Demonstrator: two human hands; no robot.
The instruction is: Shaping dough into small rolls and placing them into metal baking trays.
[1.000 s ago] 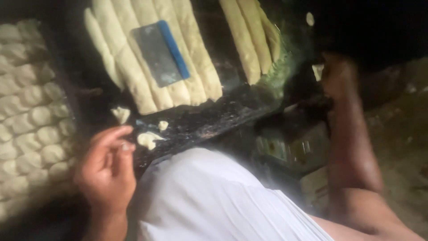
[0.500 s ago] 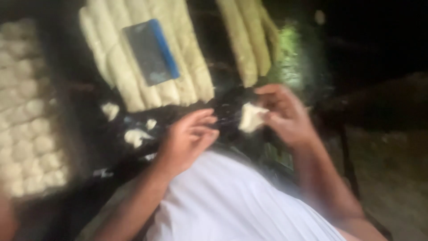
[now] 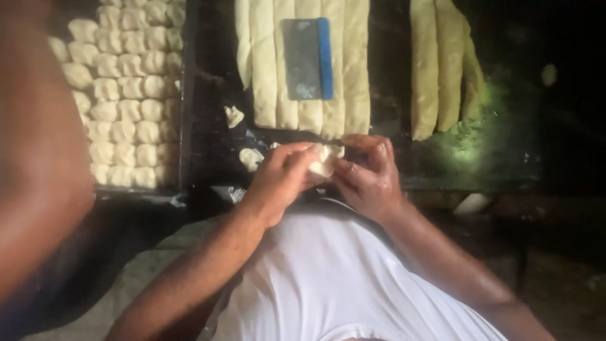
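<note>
My left hand and my right hand meet over the near edge of a dark work board. Between their fingers they hold one pale piece of dough, partly hidden by the fingers. Just beyond the hands lie long cut strips of dough with a flat scraper, grey with a blue edge, resting on top. Two small dough scraps lie on the board left of my left hand.
A tray at the left holds several rows of small dough pieces. More dough strips lie at the right of the board. A blurred arm of someone fills the left edge. My white shirt is below.
My hands have come together: the right one brought a piece of dough in from the right, and the left moved in to grip it too. The view shifted right.
</note>
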